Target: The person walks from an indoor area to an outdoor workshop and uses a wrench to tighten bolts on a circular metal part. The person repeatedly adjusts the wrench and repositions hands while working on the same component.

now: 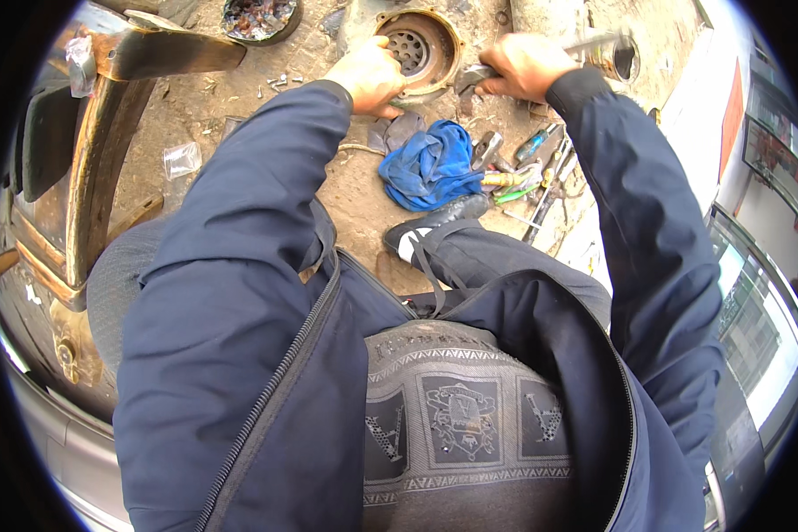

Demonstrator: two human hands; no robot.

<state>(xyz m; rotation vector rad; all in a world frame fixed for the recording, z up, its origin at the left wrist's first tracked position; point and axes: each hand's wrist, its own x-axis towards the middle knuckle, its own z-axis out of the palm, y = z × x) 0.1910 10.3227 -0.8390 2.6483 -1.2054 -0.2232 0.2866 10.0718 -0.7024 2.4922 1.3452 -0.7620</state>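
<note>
The round metal housing (436, 55) is a shallow, dusty brown drum with its open side facing up, small lugs on its tan rim, a rust-brown inner wall, and a grey disc pierced with round holes down inside. Just beside the lower right part of that housing's rim is the worn end of a grey metal tool (472, 78), gripped and pointing toward the housing; most of its length is covered, so its exact kind, and whether it touches the rim, cannot be told.
</note>
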